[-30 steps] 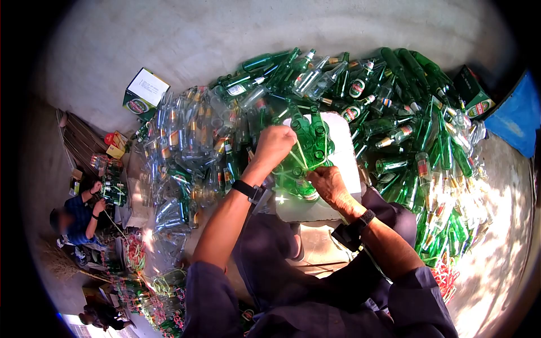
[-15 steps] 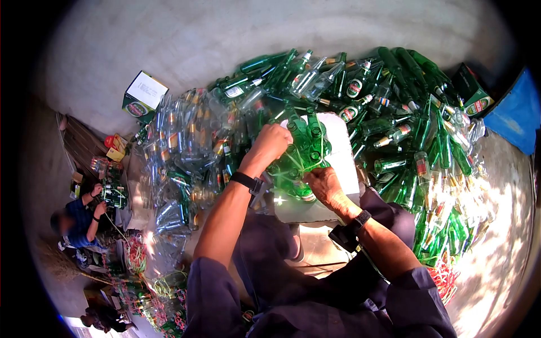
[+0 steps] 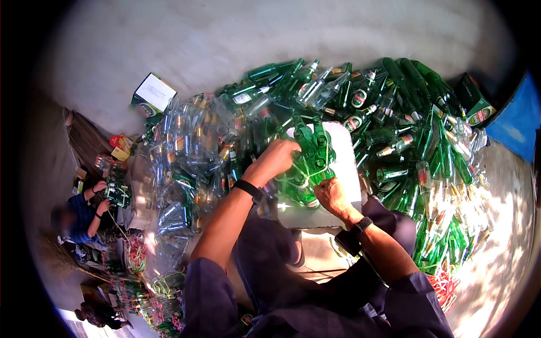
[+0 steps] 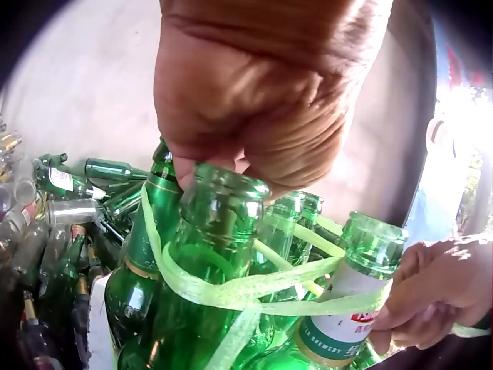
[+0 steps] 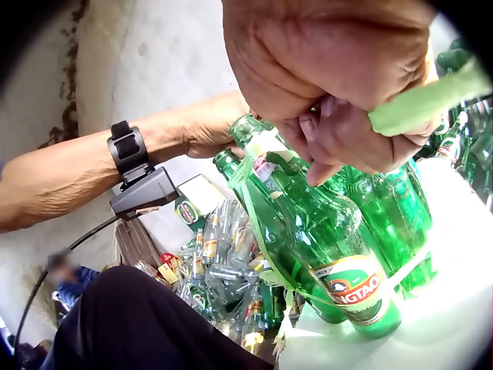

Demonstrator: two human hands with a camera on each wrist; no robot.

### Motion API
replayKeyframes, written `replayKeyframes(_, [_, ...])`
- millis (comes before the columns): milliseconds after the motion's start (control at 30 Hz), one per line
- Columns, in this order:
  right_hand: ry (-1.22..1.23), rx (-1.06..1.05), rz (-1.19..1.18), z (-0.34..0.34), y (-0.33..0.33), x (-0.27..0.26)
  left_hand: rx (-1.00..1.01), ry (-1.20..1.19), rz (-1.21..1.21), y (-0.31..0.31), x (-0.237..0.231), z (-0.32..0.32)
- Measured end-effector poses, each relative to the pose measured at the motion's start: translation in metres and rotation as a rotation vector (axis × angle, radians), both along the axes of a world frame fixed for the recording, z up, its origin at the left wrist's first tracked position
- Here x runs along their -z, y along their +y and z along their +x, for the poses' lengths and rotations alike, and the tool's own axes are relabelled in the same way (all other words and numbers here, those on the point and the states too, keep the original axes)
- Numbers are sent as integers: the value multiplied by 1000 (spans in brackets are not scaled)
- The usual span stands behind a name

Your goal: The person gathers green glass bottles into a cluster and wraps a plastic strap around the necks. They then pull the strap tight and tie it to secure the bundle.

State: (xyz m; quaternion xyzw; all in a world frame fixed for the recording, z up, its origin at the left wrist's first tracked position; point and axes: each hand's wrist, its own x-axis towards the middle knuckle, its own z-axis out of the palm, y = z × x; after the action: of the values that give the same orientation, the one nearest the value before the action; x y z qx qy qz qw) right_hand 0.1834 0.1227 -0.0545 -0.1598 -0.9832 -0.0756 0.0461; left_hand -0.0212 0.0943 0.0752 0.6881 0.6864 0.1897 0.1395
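Head view: the scene sits a little lower in the frame than half a second ago, so the wearer's head has probably tipped. Allowing for that, the right hand (image 3: pixel 333 197) has drawn slightly away from the nearest bottle mouths, toward 5 o'clock, and looks more tightly closed. I read this as tension going onto the binding work rather than a fresh turn being laid. The left hand (image 3: pixel 275 160) has kept its place beside the necks. The green bottles (image 3: pixel 305 147) stand bunched on the white slab (image 3: pixel 348 163), at 11 o'clock from the right hand and about 3 o'clock from the left.

Left wrist view: the bottles are at 6 o'clock under the left hand, a pale green strap (image 4: pixel 223 294) looped round their necks. The labelled bottle (image 4: pixel 350 285) lies toward 5 o'clock, with the right hand just beyond it. The left grip is poorly seen: its fingertips go behind a bottle mouth, so I cannot tell whether it pinches strap, neck or nothing.

Right wrist view: the right grip is narrow, fingers curled on the strap, whose end sticks out toward 3 o'clock. The bottles lie close below, at 6 o'clock, and the left hand at 9.
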Motion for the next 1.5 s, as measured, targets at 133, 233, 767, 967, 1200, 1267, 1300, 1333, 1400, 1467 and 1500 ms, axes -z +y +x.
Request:
replayKeyframes(133, [161, -30, 46, 6, -3, 2, -35, -83, -6, -1, 13, -2])
replayKeyframes(233, [534, 163, -609, 7, -5, 35, -58, -154, 23, -7, 19, -1])
replayKeyframes(767, [594, 355, -1235, 22, 0, 11, -125, 309, 180, -67, 44, 64])
replayKeyframes(967, [536, 422, -1154, 26, -12, -22, -143, 269, 190, -67, 44, 66])
replayKeyframes(1200, [689, 295, -1114, 36, 0, 7, -206, 243, 259, -69, 43, 72])
replayKeyframes(1267, [652, 259, -1013, 39, -2, -6, -215, 226, 244, -70, 40, 73])
replayKeyframes(1300, [582, 332, -1083, 41, 3, -7, -221, 214, 227, -70, 42, 73])
replayKeyframes(1333, [550, 324, -1054, 42, 6, -8, -237, 256, 290, -70, 44, 74])
replayKeyframes(1400, [545, 321, -1043, 44, 7, -10, -247, 242, 277, -69, 47, 76])
replayKeyframes(1467, [589, 305, -1021, 42, 1, -12, -264, 251, 319, -69, 49, 76])
replayKeyframes(1500, [635, 289, -999, 43, -2, -14, -263, 251, 321, -69, 50, 76])
